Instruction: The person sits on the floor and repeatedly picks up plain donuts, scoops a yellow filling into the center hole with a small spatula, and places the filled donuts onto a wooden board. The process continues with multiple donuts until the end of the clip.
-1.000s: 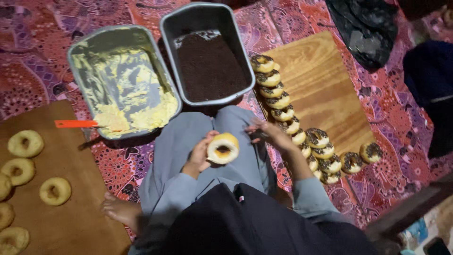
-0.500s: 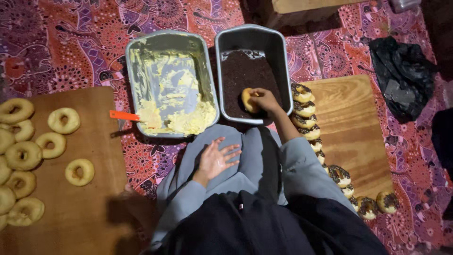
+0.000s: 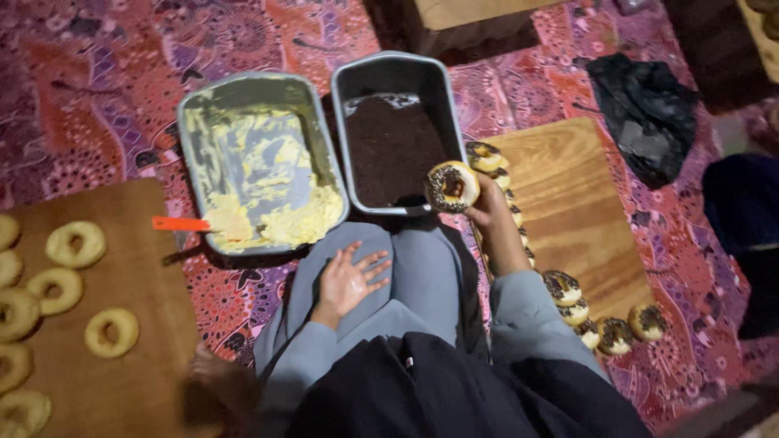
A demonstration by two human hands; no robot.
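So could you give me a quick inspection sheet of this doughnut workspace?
Surface: patterned cloth with left board and right board.
Job's things: sprinkled doughnut; sprinkle tray; cream tray; plain doughnuts; finished row.
Clutter: dark bag.
Grippers: right hand holds the sprinkled doughnut; left hand flat on the knee.
Cables: nothing seen.
Surroundings: box beyond the trays.

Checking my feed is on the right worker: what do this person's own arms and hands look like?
Both arms wear long, loose grey-blue sleeves that end at the wrists. The left hand and right hand are bare: no gloves, and no rings or watch that I can make out. A dark garment covers the torso.
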